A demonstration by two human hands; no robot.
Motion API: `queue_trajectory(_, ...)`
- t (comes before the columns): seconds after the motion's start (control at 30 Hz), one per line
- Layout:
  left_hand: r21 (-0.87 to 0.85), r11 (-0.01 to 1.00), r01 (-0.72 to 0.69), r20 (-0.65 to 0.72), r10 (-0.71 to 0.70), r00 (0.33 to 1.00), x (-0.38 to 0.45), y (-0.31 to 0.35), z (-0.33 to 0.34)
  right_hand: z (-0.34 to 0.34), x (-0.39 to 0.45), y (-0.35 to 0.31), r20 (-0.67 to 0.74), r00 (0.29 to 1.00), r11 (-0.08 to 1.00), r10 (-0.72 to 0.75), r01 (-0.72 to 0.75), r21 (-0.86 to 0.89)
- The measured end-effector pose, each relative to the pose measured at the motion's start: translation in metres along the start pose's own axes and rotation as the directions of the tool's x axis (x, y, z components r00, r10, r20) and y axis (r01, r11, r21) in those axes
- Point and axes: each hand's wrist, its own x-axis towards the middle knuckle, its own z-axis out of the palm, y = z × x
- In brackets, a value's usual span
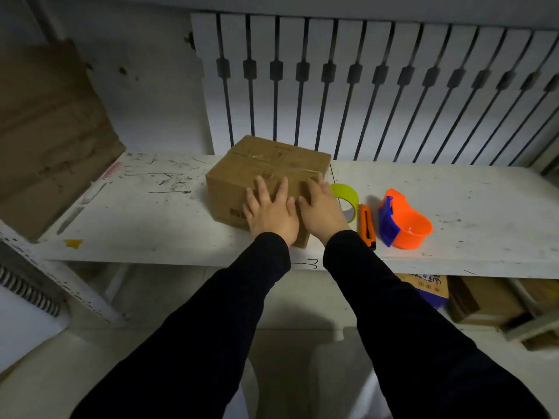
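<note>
A closed brown cardboard box [266, 164] sits on a scuffed white table [145, 219], taped along its top seam. My left hand [270, 211] lies flat on the box's near top with fingers spread and straight. Beside it my right hand [322, 208] also rests flat on the top near the box's right corner, fingers reaching toward the edge. Both sleeves are black. A yellow-green tape roll [346, 195] stands just right of the box, partly hidden by my right hand.
An orange utility knife [367, 225] lies right of the tape roll, then an orange and blue tape dispenser [403, 220]. A white radiator [363, 86] fills the wall behind. Flattened cardboard [45, 131] leans at the left. Boxes [429, 287] sit under the table.
</note>
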Motion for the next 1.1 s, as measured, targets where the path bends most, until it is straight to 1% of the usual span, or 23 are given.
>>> queue_trajectory(0.07,0.013,1.000,-0.010,0.012,0.009,1.000,0.005,-0.001,0.003,0.001,0.002,0.003,0.028,0.999,0.998,-0.020,0.021,-0.052)
queue_trajectory(0.13,-0.018,1.000,-0.005,0.005,0.005,1.000,0.008,-0.002,0.004,0.004,0.000,0.002,0.024,0.999,0.994,-0.044,0.046,-0.102)
queue_trajectory(0.2,-0.025,1.000,-0.005,0.008,0.006,1.000,0.010,-0.006,0.001,0.007,-0.002,-0.003,-0.033,0.995,0.985,-0.090,0.083,-0.154)
queue_trajectory(0.27,-0.009,1.000,0.007,0.031,-0.007,0.999,0.013,-0.010,-0.005,0.009,-0.005,-0.012,-0.095,0.986,0.979,-0.136,0.119,-0.167)
queue_trajectory(0.33,0.000,0.999,0.043,0.057,-0.043,0.997,0.018,-0.013,-0.014,0.010,-0.010,-0.023,-0.096,0.981,0.971,-0.168,0.148,-0.188)
queue_trajectory(0.43,0.012,0.997,0.080,0.087,-0.081,0.993,0.019,-0.016,-0.026,0.014,-0.017,-0.036,-0.136,0.975,0.971,-0.175,0.148,-0.185)
queue_trajectory(0.47,-0.007,0.997,0.074,0.091,-0.073,0.993,0.017,-0.016,-0.027,0.016,-0.019,-0.038,-0.127,0.976,0.974,-0.177,0.155,-0.167)
queue_trajectory(0.57,-0.140,0.990,-0.010,0.087,0.023,0.996,0.007,-0.018,-0.021,0.020,-0.023,-0.039,-0.093,0.986,0.987,-0.138,0.129,-0.092)
queue_trajectory(0.63,-0.179,0.984,-0.008,0.104,0.027,0.994,0.004,-0.019,-0.018,0.020,-0.023,-0.035,-0.103,0.988,0.991,-0.112,0.104,-0.084)
queue_trajectory(0.73,-0.135,0.990,-0.027,0.093,0.040,0.995,0.006,-0.021,-0.021,0.017,-0.019,-0.028,-0.098,0.989,0.987,-0.107,0.094,-0.132)
queue_trajectory(0.8,-0.126,0.990,-0.062,0.088,0.073,0.993,0.009,-0.026,-0.026,0.010,-0.016,-0.024,-0.029,0.997,0.983,-0.071,0.065,-0.170)
queue_trajectory(0.87,-0.107,0.988,-0.107,0.116,0.120,0.986,0.012,-0.030,-0.029,0.006,-0.014,-0.020,0.047,0.998,0.971,-0.047,0.057,-0.231)
queue_trajectory(0.9,-0.099,0.987,-0.123,0.132,0.136,0.982,0.014,-0.031,-0.031,0.006,-0.013,-0.019,0.062,0.997,0.964,-0.045,0.059,-0.259)
queue_trajectory(1.0,-0.075,0.988,-0.138,0.153,0.148,0.977,0.016,-0.036,-0.034,0.007,-0.019,-0.021,0.043,0.996,0.951,-0.075,0.084,-0.297)
queue_trajectory(1.1,-0.051,0.989,-0.137,0.104,0.142,0.984,0.016,-0.043,-0.035,0.004,-0.026,-0.026,0.071,0.990,0.952,-0.121,0.136,-0.275)
